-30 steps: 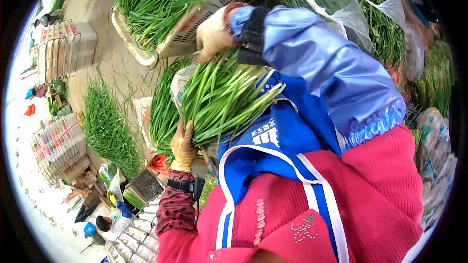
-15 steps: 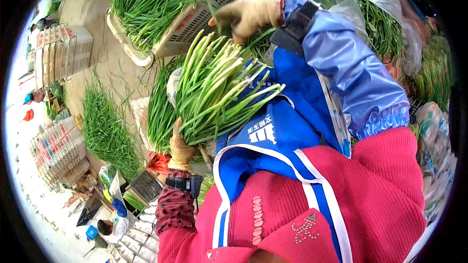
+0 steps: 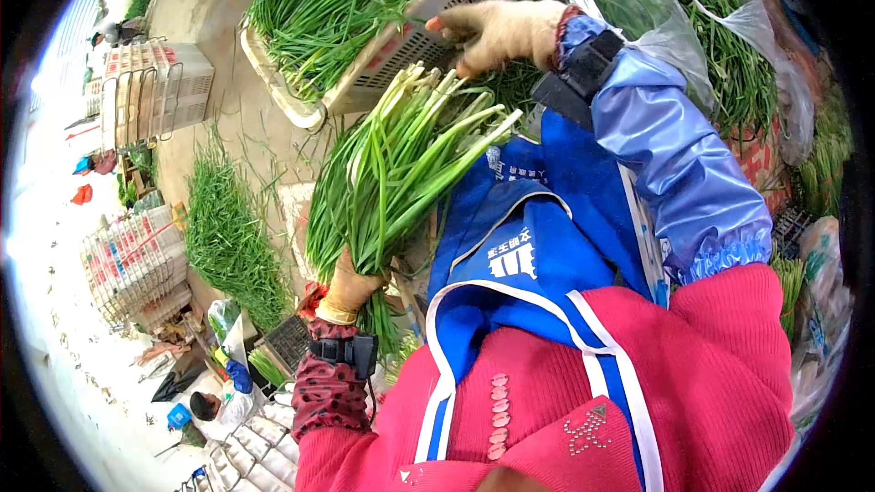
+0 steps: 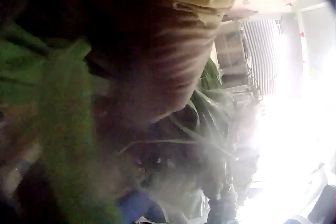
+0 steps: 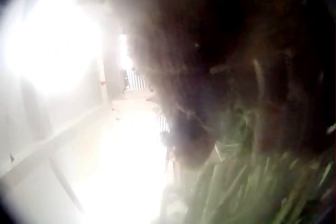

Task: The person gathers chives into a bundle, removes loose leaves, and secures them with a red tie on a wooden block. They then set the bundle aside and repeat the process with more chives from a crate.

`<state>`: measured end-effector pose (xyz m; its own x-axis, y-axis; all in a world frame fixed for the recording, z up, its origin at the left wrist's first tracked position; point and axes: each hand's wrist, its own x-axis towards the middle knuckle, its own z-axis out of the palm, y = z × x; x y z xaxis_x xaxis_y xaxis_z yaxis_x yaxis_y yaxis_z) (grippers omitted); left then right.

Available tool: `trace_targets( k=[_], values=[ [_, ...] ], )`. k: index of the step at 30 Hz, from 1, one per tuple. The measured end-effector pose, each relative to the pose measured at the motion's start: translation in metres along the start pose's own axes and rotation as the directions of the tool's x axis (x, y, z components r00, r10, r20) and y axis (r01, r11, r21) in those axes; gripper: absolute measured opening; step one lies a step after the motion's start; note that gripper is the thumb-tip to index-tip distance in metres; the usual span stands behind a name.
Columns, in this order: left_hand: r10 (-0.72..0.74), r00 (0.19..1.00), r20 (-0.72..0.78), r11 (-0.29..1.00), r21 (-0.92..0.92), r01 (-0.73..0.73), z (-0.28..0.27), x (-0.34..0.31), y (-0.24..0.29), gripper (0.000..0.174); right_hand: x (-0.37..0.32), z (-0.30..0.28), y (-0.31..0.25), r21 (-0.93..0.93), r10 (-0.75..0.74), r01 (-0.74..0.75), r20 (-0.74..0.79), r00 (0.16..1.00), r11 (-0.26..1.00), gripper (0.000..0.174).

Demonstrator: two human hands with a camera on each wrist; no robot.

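My gloved left hand [image 3: 348, 292] grips a bunch of garlic chives [image 3: 401, 164] around its leafy part, and leaf tips hang out below the fist. The pale cut stem ends fan out toward the upper right, over the blue apron [image 3: 510, 246]. In the left wrist view the same hand fills the top, dark, beside blurred green leaves [image 4: 68, 129]. My right hand [image 3: 515, 32] hovers right at the stem ends, thumb and fingers spread apart with nothing between them. The right wrist view shows blurred stems [image 5: 252, 192] beneath that dark hand.
A pale plastic crate [image 3: 401, 46] heaped with chives stands beyond the bunch. Clear plastic bags [image 3: 638, 18] of greens lie at upper right. Loose chives [image 3: 232, 237] cover the floor at left, near stacked white crates [image 3: 155, 91]. Another person [image 3: 219, 405] is at lower left.
The right hand has drawn back rightward from the bunch and spread its fingers. The left hand, formerly supporting the bunch from the side, now wraps around it, and the leaves are gathered more narrowly.
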<state>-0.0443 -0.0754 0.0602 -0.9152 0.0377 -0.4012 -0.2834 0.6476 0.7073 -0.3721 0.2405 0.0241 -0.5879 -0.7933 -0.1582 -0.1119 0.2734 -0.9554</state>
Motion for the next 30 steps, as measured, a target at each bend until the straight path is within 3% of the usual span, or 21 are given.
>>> trace_targets(
  k=[1,2,3,5,6,7,10,11,13,14,15,17,18,19,21,22,25,26,27,28,30],
  values=[
    [0.009,1.0,0.011,1.0,-0.001,-0.009,0.0,0.001,-0.003,0.053,0.0,0.007,0.002,-0.155,-0.051,0.052,0.007,0.999,0.987,0.074],
    [0.019,1.0,0.02,1.0,-0.004,-0.019,0.0,0.002,-0.005,0.053,-0.01,0.012,-0.025,-0.071,0.02,-0.007,0.172,0.985,0.997,0.083],
    [0.033,0.998,0.054,0.999,0.008,-0.034,-0.002,0.003,-0.002,0.053,-0.013,0.022,-0.043,-0.24,-0.017,0.044,0.117,0.993,0.97,0.072],
    [0.058,0.991,0.119,0.998,0.032,-0.063,-0.007,0.004,0.003,0.054,0.001,0.042,-0.035,-0.042,0.117,-0.119,-0.044,0.992,0.992,0.057],
    [0.064,0.989,0.135,0.998,0.018,-0.067,-0.008,0.003,-0.006,0.056,0.003,0.042,-0.032,0.232,0.162,-0.148,-0.043,0.986,0.961,0.045],
    [0.069,0.986,0.151,0.997,0.005,-0.071,-0.009,0.003,-0.014,0.059,0.002,0.038,-0.029,0.143,0.16,-0.145,-0.099,0.982,0.979,0.041],
    [-0.118,0.974,0.195,0.964,-0.213,0.16,-0.012,0.012,0.012,0.063,0.023,0.04,-0.005,0.181,0.236,-0.188,-0.296,0.925,0.965,0.034],
    [-0.112,0.971,0.209,0.965,-0.212,0.157,-0.014,0.013,0.006,0.063,0.028,0.032,0.003,-0.107,0.078,-0.154,-0.515,0.854,0.982,0.034],
    [-0.098,0.967,0.234,0.965,-0.214,0.15,-0.016,0.016,-0.003,0.062,0.041,0.006,0.031,-0.04,0.086,-0.124,-0.514,0.853,0.992,0.038],
    [-0.07,0.966,0.249,0.98,-0.162,0.112,-0.016,0.019,-0.004,0.06,0.025,0.002,0.01,0.29,0.204,-0.097,-0.37,0.906,0.952,0.044],
    [-0.118,0.953,0.279,0.962,-0.205,0.179,-0.017,0.019,-0.003,0.061,0.02,0.004,-0.003,0.076,0.054,-0.031,-0.314,0.948,0.997,0.045],
    [-0.202,0.911,0.359,0.909,-0.277,0.311,-0.023,0.023,0.003,0.061,0.015,0.011,-0.032,-0.325,-0.191,0.144,-0.119,0.974,0.935,0.046],
    [-0.267,0.892,0.364,0.922,-0.172,0.346,-0.024,0.027,0.007,0.063,0.001,0.012,-0.063,-0.3,-0.085,0.094,0.043,0.995,0.949,0.047],
    [-0.205,0.918,0.339,0.952,-0.149,0.268,-0.023,0.029,0.001,0.069,0.017,0.023,-0.051,-0.414,-0.258,0.273,0.095,0.962,0.868,0.042],
    [-0.122,0.945,0.304,0.952,-0.232,0.198,-0.023,0.028,-0.006,0.075,0.016,0.037,-0.074,-0.554,-0.042,0.073,0.07,0.997,0.83,0.037],
    [-0.2,0.92,0.338,0.923,-0.25,0.292,-0.026,0.027,-0.014,0.079,0.018,0.038,-0.07,-0.518,-0.024,0.033,0.024,0.999,0.855,0.033],
    [-0.058,0.941,0.332,0.984,-0.141,0.11,-0.026,0.038,-0.012,0.072,0.042,0.038,-0.044,-0.582,-0.07,-0.021,-0.134,0.989,0.813,0.032],
    [-0.378,0.815,0.44,0.802,-0.284,0.526,-0.031,0.037,0.003,0.064,0.038,0.034,-0.051,-0.597,0.001,-0.108,-0.177,0.984,0.795,0.032],
    [-0.357,0.824,0.441,0.805,-0.302,0.51,-0.032,0.038,0.001,0.062,0.052,0.033,-0.025,-0.651,-0.032,-0.127,-0.228,0.973,0.749,0.032],
    [-0.334,0.832,0.442,0.808,-0.32,0.495,-0.033,0.039,-0.002,0.06,0.064,0.023,0.001,-0.737,-0.202,-0.05,-0.249,0.947,0.675,0.031],
    [-0.303,0.825,0.476,0.797,-0.348,0.493,-0.033,0.04,-0.001,0.055,0.046,0.004,0.002,-0.773,-0.318,-0.075,-0.345,0.883,0.63,0.024]
  ],
)
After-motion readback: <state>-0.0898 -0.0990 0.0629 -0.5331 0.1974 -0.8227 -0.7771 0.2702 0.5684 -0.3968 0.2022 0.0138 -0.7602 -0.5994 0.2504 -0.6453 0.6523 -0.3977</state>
